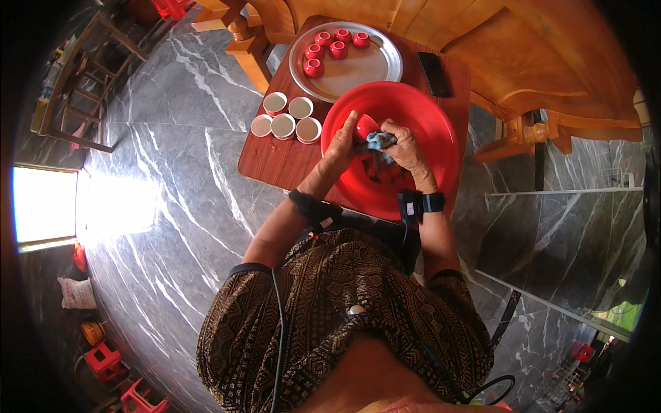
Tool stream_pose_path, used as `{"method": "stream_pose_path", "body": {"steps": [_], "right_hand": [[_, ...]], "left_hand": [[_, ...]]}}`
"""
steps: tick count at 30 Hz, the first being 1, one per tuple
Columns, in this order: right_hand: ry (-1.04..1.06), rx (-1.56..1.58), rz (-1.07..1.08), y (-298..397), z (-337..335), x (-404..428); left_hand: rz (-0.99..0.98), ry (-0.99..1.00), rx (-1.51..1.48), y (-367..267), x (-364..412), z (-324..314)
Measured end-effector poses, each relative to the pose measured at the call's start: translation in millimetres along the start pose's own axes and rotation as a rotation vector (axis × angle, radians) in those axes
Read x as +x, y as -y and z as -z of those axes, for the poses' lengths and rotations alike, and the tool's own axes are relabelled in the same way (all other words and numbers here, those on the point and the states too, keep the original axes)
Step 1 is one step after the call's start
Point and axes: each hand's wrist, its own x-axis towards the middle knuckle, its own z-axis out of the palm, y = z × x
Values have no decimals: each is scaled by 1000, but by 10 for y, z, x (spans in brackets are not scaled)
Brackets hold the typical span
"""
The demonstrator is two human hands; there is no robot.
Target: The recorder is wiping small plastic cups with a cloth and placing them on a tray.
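Over a red plastic basin (436,139), my left hand (342,139) grips a small red cup (366,125) by its side. A wet blue-and-grey cloth (381,140) is pinched in my right hand (405,147), close against the cup. Darker shapes lie in the bottom of the basin below the cloth; I cannot tell what they are. Left of the basin, several white-lined cups (283,125) stand mouth up on the wooden table (273,160). Behind it, several red cups (338,50) rest upside down on a round metal tray (356,77).
A black smartphone (434,75) lies at the table's right rear. Carved wooden bench seating (537,93) borders the far side and the right. Cables run from the black wrist straps (433,202) along my body. Red plastic stools (105,360) stand far off at lower left.
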Motion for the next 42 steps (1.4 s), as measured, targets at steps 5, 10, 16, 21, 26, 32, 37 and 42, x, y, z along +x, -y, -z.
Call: {"method": "stream_pose_path", "body": {"steps": [5,10,16,21,26,32,37,42], "right_hand": [[-21,145,-49,81,-3,3],[-18,18,-86,71,22,-2],[-62,-48,-149,110,11,-7],[-55,45,-98,208,20,-7],[-10,307,-149,145,50,-24],[21,366,-104,88,49,-63],[33,295,-83,142,-13,-29],[36,128,-74,64,31,-18]], "left_hand": [[-109,61,27,-21,-65,-5],[-209,113,215,-53,-116,-58],[-389,40,407,5,-60,-42],[-349,25,332,16,-59,-22],[-328,15,290,24,-17,34],[-126,23,21,7,-56,-50],[-3,43,-93,84,88,160],[-1020,195,1048,125,29,220]]}}
